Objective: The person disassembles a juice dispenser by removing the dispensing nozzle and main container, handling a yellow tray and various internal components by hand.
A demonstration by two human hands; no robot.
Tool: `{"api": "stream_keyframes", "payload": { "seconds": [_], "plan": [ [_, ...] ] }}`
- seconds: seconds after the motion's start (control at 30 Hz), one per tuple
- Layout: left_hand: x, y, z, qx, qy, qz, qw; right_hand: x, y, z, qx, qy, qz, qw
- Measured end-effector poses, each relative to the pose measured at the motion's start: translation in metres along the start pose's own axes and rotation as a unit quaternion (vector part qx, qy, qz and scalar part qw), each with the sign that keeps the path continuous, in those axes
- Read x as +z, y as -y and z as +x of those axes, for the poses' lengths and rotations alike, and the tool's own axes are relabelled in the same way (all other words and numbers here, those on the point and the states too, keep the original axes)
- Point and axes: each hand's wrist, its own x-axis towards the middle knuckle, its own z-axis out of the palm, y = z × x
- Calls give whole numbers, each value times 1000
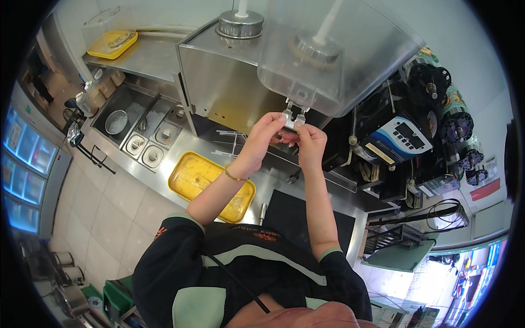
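Both arms reach forward and up to the front of a drinks dispenser, whose clear plastic tank [350, 65] rises above them. A shiny metal tap lever [292, 116] hangs below the tank. My left hand [263, 135] is closed on its left side, thumb laid on the metal. From the right, my right hand [310, 145] pinches the lower part of the same lever. The fingertips meet beneath it, and what lies behind them is hidden.
A yellow tray [186, 188] lies on the steel counter below, beside a black mat [290, 216]. To the left are lidded metal containers [152, 156] and an ice bin [134, 112]. A machine with a blue control panel [402, 136] stands close on the right.
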Motion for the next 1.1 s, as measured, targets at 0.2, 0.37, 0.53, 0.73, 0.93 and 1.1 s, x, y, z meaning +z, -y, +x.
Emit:
{"api": "stream_keyframes", "payload": {
  "seconds": [0.2,0.37,0.53,0.73,0.93,1.1],
  "plan": [
    [-27,49,27,170,49,106,978,-24,-51,17,-66,0,-115,991],
    [-28,46,26,150,29,118,981,-17,-42,7,-52,4,-103,993],
    [-35,15,14,75,53,173,981,-19,-24,-7,-26,29,-178,983],
    [-52,-22,11,147,233,494,825,-12,1,-22,-18,226,-423,877],
    [-42,-7,18,88,46,173,980,-2,-26,-24,69,-141,-46,987],
    [-17,15,18,117,-29,178,977,26,-32,-19,59,-219,53,973]
  ]
}}
